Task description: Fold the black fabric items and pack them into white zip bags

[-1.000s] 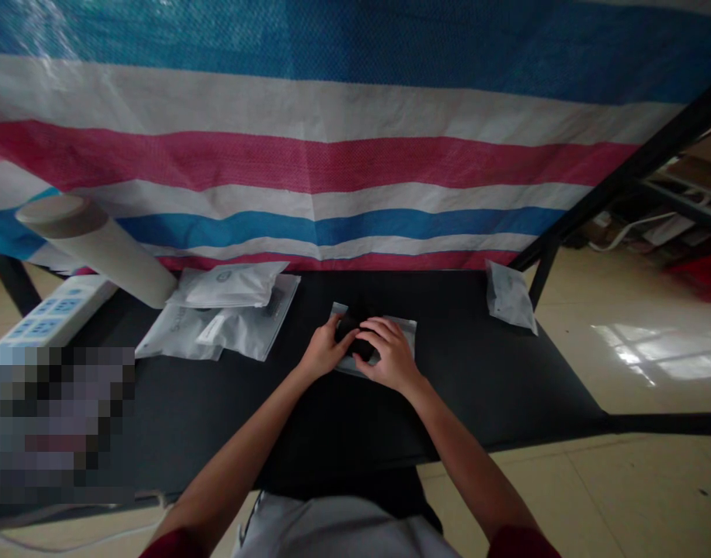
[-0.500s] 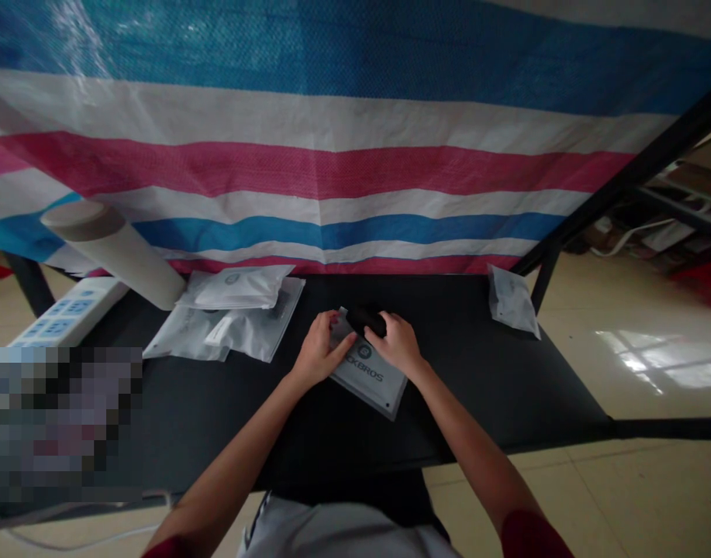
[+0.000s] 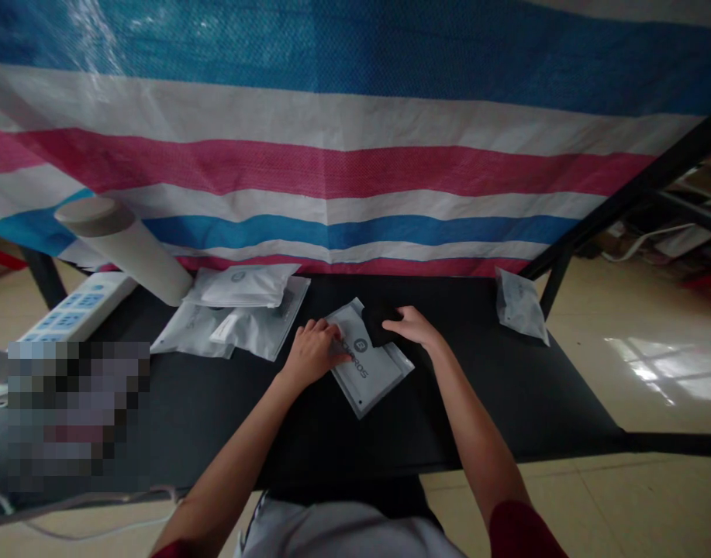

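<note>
Pinching black material (image 3: 378, 324), right hand (image 3: 413, 325) flanks pouch (image 3: 364, 384) lettered "BROS"; left hand (image 3: 313, 353) grip unclear.

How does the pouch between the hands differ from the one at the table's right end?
The middle pouch lies flat; the far-right pouch looks puffed and creased. The middle pouch has the left hand at its edge; no hand touches the far-right pouch. Both look pale and cloudy.

beyond the fingers (image 3: 313, 327) hangs a blue, white and red striped sheet (image 3: 326, 167); beneath them spreads a black tabletop (image 3: 541, 391); far to their right, pale floor tiles (image 3: 596, 310) carry a bright reflection (image 3: 672, 360)
</note>
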Action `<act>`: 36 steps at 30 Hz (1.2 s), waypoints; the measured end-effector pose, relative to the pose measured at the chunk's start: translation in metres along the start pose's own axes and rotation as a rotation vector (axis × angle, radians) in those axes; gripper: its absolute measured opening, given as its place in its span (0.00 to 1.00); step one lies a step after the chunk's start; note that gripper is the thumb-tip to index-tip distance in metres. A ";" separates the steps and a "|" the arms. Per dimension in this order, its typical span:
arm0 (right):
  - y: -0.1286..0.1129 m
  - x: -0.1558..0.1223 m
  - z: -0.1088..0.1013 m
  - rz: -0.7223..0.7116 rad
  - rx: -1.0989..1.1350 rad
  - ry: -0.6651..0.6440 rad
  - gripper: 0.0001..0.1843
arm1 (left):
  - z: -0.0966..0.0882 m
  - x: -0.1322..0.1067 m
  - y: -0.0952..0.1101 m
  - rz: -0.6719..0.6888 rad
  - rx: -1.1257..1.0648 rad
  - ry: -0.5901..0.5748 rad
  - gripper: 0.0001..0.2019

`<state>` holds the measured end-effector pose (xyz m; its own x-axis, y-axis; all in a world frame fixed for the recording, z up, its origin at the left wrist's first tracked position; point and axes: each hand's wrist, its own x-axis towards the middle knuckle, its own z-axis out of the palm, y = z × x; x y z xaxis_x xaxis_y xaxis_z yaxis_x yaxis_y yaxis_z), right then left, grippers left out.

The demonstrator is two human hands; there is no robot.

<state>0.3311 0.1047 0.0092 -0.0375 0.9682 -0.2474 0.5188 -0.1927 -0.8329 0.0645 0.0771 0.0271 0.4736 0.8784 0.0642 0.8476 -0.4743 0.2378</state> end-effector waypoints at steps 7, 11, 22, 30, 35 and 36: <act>0.018 -0.010 0.003 -0.160 0.057 0.003 0.24 | -0.003 -0.006 0.027 -0.075 0.044 0.116 0.11; 0.024 -0.012 0.001 -0.204 0.128 0.094 0.35 | 0.013 -0.014 0.053 0.113 -0.086 0.011 0.20; 0.008 -0.023 -0.010 -0.089 0.600 0.267 0.25 | 0.030 -0.020 0.053 0.087 -0.029 0.099 0.44; 0.000 -0.025 -0.003 -0.097 0.699 0.212 0.26 | 0.036 -0.017 0.047 0.056 -0.013 0.083 0.34; 0.002 -0.024 -0.003 -0.101 0.635 0.202 0.25 | 0.035 -0.013 0.046 0.005 -0.013 0.107 0.36; 0.002 -0.023 -0.003 -0.101 0.650 0.201 0.25 | 0.035 -0.013 0.045 0.010 -0.008 0.103 0.36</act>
<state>0.3360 0.0820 0.0147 0.1332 0.9851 -0.1087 -0.0992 -0.0958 -0.9904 0.1053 0.0422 0.0030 0.4542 0.8753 0.1658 0.8411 -0.4827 0.2440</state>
